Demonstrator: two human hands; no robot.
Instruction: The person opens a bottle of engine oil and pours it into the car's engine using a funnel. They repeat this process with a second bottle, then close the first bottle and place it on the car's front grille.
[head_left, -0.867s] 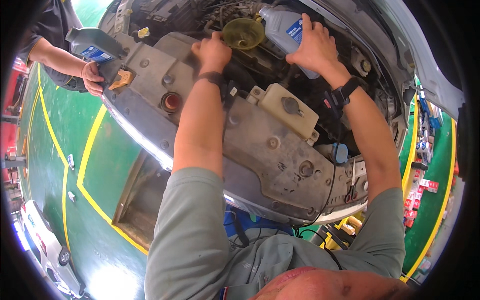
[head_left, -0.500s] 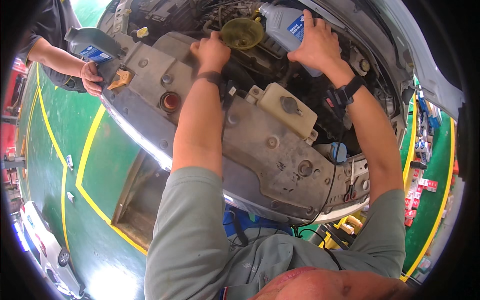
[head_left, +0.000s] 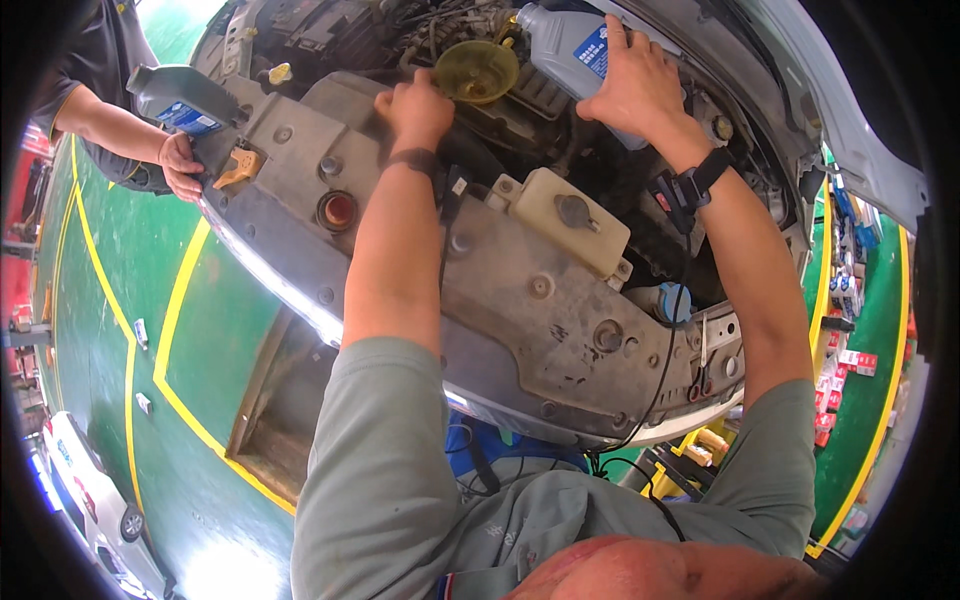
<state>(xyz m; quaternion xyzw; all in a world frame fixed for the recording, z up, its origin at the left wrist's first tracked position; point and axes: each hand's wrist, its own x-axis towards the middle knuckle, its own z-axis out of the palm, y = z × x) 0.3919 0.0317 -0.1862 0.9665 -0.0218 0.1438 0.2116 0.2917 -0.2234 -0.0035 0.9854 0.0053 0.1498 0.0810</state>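
Note:
A translucent yellow funnel (head_left: 478, 72) sits over the engine. At its left rim, my left hand (head_left: 415, 112) is closed with curled fingers, seemingly holding the edge; the fingertips are partly hidden. My right hand (head_left: 640, 90) is wrapped round a grey oil bottle (head_left: 562, 48) with a blue label. The bottle lies tilted, its neck pointing left above the funnel's right rim. Whether oil runs out cannot be seen.
Below my hands lie a cream reservoir (head_left: 570, 222), a blue cap (head_left: 674, 302) and scissors (head_left: 703, 375) on the front panel. At left, another grey bottle (head_left: 185, 98) and an orange-yellow cap (head_left: 238, 168) sit near a co-worker's hand (head_left: 182, 165). The raised hood (head_left: 850, 110) borders the right.
The view has shifted slightly. Both hands, the funnel and the tilted bottle keep nearly the same places relative to each other.

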